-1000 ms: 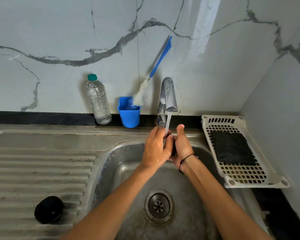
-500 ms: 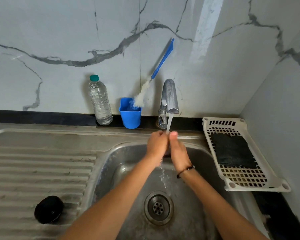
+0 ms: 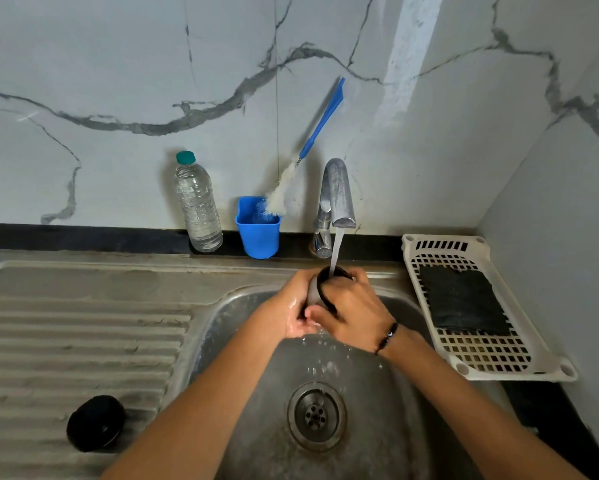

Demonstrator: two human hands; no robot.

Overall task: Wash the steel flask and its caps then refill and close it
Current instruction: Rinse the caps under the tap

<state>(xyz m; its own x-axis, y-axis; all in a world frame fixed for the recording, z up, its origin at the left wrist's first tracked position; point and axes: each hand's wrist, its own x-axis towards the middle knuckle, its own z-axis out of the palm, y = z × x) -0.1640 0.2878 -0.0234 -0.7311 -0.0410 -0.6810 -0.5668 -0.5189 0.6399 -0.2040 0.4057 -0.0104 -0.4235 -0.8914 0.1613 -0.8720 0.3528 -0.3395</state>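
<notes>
both hands are over the sink [image 3: 242, 299], right under the tap [image 3: 338, 192], which is running. the left hand [image 3: 291, 310] and the right hand [image 3: 350, 310] have their fingers curled round a steel cap [image 3: 313, 289] with a dark rim, held mouth-up so the stream falls into it. water drips off below and splashes toward the drain [image 3: 316, 415].

so the washing looks to be in its rinse stage for this one piece. a second, black cap [image 3: 95, 422] sits apart on the ribbed draining board at the left; i cannot tell whether it is washed. the flask body is nowhere i can see. the bottle brush [image 3: 291, 178] stands in its blue cup [image 3: 259, 230] by the wall. refilling and closing all seem still to come.
</notes>
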